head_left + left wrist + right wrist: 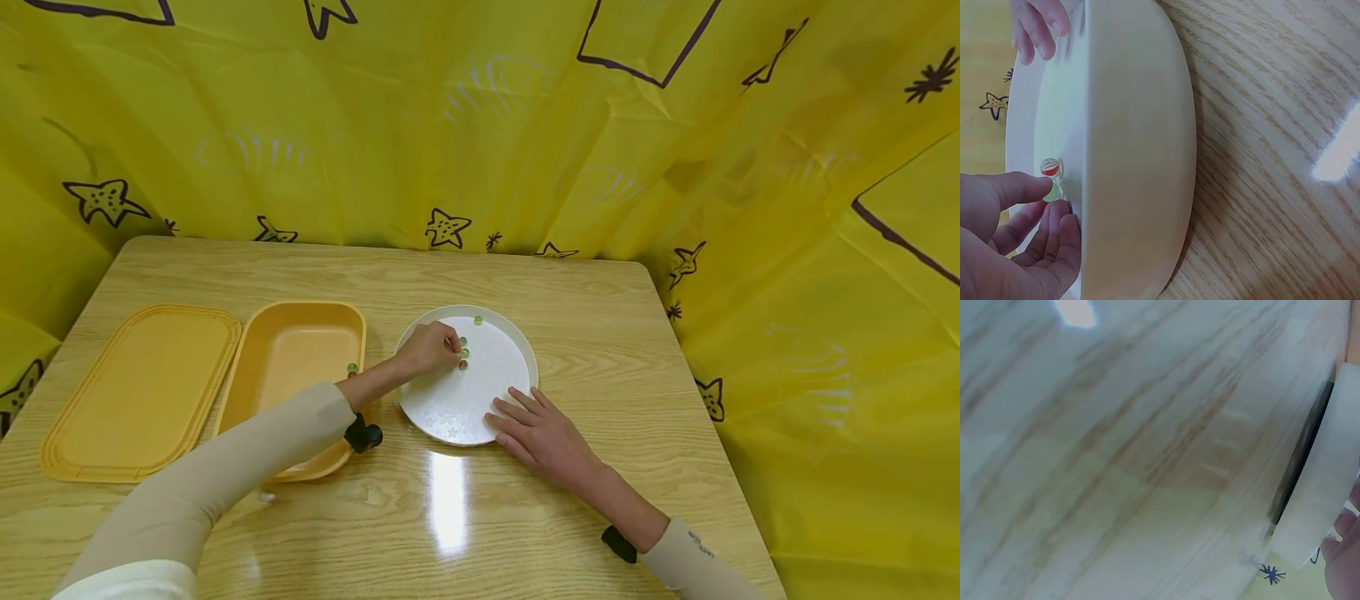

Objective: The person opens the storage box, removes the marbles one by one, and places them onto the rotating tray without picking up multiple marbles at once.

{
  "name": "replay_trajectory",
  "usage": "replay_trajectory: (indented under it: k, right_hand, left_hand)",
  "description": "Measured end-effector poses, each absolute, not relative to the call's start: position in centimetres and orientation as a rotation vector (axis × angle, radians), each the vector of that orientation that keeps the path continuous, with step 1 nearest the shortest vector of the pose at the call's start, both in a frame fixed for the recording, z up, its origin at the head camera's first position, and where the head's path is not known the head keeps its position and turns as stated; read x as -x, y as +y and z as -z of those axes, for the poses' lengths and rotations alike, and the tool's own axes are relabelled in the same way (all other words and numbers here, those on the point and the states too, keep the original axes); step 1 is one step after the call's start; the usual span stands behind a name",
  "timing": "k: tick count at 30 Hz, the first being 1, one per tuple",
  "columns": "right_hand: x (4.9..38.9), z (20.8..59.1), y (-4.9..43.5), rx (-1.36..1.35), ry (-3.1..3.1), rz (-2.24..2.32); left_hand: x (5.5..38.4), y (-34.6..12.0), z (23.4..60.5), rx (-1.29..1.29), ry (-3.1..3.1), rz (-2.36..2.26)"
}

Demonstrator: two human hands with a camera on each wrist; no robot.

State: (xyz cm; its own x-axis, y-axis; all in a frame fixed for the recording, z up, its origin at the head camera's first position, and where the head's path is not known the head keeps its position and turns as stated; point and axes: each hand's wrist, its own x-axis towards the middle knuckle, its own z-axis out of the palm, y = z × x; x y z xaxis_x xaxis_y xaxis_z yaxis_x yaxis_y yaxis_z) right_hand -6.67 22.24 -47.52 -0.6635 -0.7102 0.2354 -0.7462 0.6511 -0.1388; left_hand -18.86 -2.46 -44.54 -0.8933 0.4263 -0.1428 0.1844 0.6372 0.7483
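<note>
Marbles (465,353), left hand (431,348) inside rim (530,350), open tray floor (491,385)

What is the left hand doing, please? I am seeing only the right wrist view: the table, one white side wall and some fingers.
Observer: The left hand has its thumb and fingertips around a green marble in the round white tray.
Operator: Thank you. Does another marble lie close to that one?
Observer: Yes, in the left wrist view a red-and-white marble is right next to it.
Operator: And what stands beside the tray, on the left?
Observer: In the head view, a yellow container stands there, with the left forearm reaching across it.
</note>
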Motion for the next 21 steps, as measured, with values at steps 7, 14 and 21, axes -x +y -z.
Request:
replay_trajectory:
  k: [7, 14, 21]
  right_hand:
    - [6.67, 47.47, 22.23, -1.204, -2.703, -0.333]
    - [6.61, 47.42, 22.25, -1.199, -2.709, -0.351]
    - [6.57, 47.43, 22.23, -1.195, -2.711, -0.35]
  left_hand:
    - [18.89, -2.47, 44.39, -0.494, 2.57, -1.105]
    - [18.81, -2.36, 44.51, -0.486, 2.567, -1.114]
    - [18.87, -2.57, 44.14, -0.498, 2.572, -1.121]
